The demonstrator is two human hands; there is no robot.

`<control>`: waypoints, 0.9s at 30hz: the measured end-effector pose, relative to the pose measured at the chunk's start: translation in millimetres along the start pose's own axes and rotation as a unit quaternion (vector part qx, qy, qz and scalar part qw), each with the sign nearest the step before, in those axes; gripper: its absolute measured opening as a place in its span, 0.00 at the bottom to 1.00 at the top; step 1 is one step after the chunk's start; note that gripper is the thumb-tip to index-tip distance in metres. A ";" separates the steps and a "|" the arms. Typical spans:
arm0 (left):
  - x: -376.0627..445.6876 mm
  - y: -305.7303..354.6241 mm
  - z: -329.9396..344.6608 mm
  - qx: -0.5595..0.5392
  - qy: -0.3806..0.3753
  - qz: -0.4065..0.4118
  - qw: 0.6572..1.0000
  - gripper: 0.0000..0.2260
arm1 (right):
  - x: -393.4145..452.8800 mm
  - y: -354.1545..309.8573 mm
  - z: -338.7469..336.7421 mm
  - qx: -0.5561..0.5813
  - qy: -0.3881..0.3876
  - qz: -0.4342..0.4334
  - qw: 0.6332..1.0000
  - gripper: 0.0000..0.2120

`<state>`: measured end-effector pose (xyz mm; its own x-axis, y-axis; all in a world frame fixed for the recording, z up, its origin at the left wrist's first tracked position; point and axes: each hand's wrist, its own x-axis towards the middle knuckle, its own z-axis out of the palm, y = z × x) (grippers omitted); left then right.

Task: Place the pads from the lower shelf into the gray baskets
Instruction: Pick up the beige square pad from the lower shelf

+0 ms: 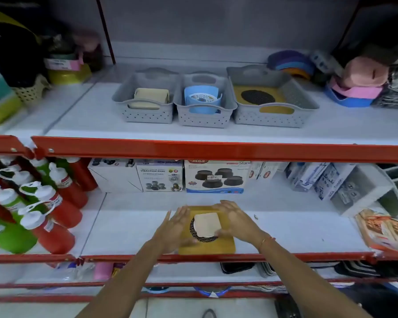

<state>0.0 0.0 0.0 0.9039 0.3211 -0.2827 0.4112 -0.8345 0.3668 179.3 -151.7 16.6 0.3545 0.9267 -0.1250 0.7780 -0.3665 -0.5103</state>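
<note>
On the lower shelf (129,226) lies a stack of pads: a mustard square pad (223,246) at the bottom, a black round mesh pad (192,226) on it, and a cream square pad (207,224) on top. My left hand (174,228) rests on the stack's left side with its fingers spread. My right hand (236,220) touches the cream pad's right edge. On the upper shelf stand three gray baskets: the left basket (145,111) holds cream pads, the middle basket (205,118) holds blue pads, and the right basket (292,90) holds a mustard pad and a black round pad.
Product boxes (214,176) line the back of the lower shelf. Red and green squeeze bottles (44,203) lie to the left, and packets (386,228) and white boxes to the right. Red shelf rails (216,150) run across the front edges. Coloured bowls and mats sit beside the baskets.
</note>
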 end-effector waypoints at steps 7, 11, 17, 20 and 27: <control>17.4 -12.8 17.5 0.059 -0.083 -0.019 0.995 0.62 | 31.1 20.7 17.4 -0.019 -0.120 0.004 0.993 0.49; 17.8 -13.8 15.5 0.050 -0.098 -0.025 0.994 0.62 | 32.6 19.5 15.3 -0.016 -0.116 0.005 0.993 0.45; 11.1 -16.2 -1.8 0.012 -0.079 -0.006 0.997 0.55 | 22.3 11.0 6.9 0.057 -0.087 0.061 0.993 0.43; -2.1 -16.7 -20.9 -0.017 -0.044 0.021 0.999 0.49 | 12.0 -5.4 -7.5 0.097 -0.069 0.076 0.990 0.42; -42.8 -4.2 -108.7 -0.047 0.100 0.086 0.990 0.25 | -14.6 -79.2 -89.0 0.168 -0.047 0.002 0.985 0.43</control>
<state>-27.6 38.4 106.9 0.9627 0.2688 -0.0309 0.2505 -0.8420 0.4779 158.6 -143.6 134.5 0.2956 0.9348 -0.1968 0.5550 -0.3358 -0.7611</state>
